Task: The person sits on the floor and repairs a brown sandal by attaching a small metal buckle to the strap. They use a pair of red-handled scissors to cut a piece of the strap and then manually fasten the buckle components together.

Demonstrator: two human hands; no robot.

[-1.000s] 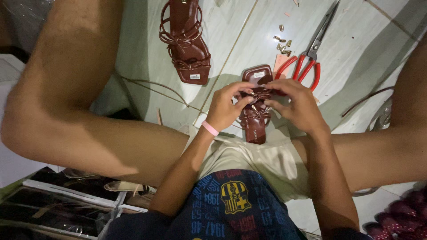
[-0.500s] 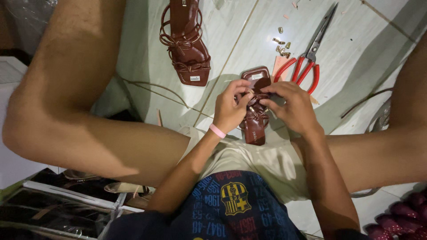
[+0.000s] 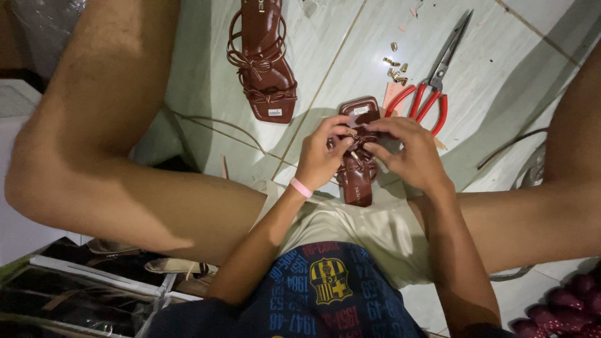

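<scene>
Tiled floor (image 3: 513, 81), pale green-white, seen from above; the person sits on it with bare legs spread left and right. Brown strappy sandal (image 3: 357, 156) lies between the thighs, long axis running near to far, square toe end pointing far, heel end near the lap. Both hands meet over its middle straps, so the toe shows beyond the fingers and the heel below them.

Left hand (image 3: 320, 156): wrist with a pink band, palm down, fingers curled, fingertips pinched on a strap with a small gold fitting. Right hand (image 3: 410, 153): comes in from the right, knuckles up, thumb and forefinger closed on the same strap cluster.

Second brown sandal (image 3: 263, 62) lies far left, well apart. Red-handled scissors (image 3: 432, 87) lie just far right of the held sandal. Small gold metal bits (image 3: 395, 67) are scattered beside the blades.
</scene>
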